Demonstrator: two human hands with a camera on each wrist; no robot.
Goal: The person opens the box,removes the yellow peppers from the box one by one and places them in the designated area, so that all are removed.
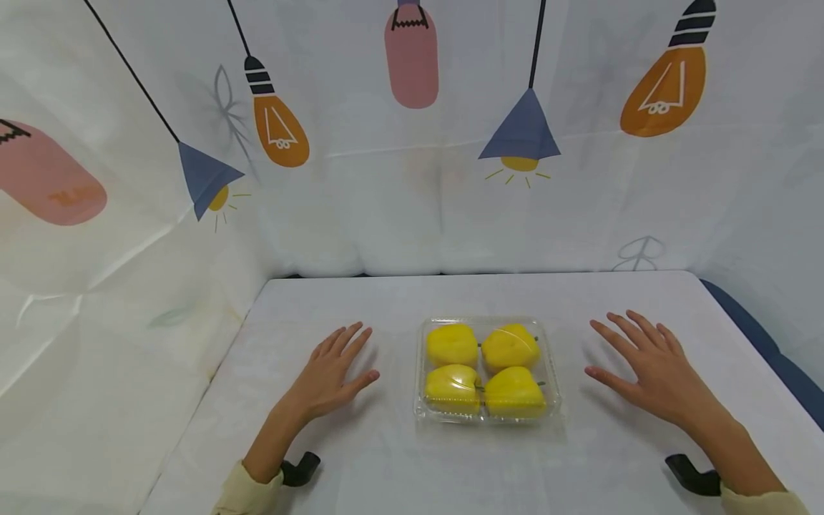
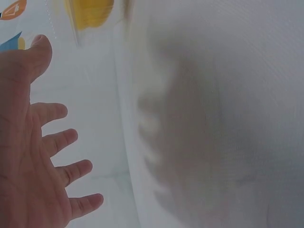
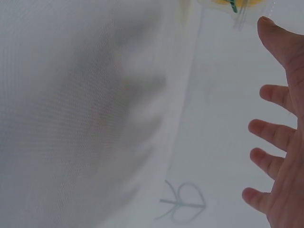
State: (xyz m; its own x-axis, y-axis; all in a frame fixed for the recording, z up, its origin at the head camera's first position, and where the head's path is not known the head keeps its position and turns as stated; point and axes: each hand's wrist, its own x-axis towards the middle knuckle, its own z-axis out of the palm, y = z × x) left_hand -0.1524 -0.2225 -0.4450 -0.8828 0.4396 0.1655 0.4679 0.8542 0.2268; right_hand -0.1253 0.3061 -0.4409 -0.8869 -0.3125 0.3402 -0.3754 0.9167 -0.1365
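Note:
A clear plastic clamshell box (image 1: 421,411) lies at the middle of the table with several yellow bell peppers (image 1: 511,392) inside, set in two rows. To its left my left hand (image 1: 331,375) hovers over the cloth with spread fingers, apart from the box and holding nothing. My right hand (image 1: 656,372) is on the other side, its fingers also spread and its palm turned toward the box. In the left wrist view, a corner of the box with a yellow pepper (image 2: 92,12) shows beyond the thumb. The right wrist view has a green stem (image 3: 233,5) near the top edge.
A white cloth covers the table (image 1: 360,472). Behind it and along the left hangs a white curtain (image 1: 360,207) printed with lamps and bulbs. Black curved pieces stick out at the left wrist (image 1: 301,470) and right wrist (image 1: 694,476). Something dark blue (image 1: 759,329) stands past the right edge.

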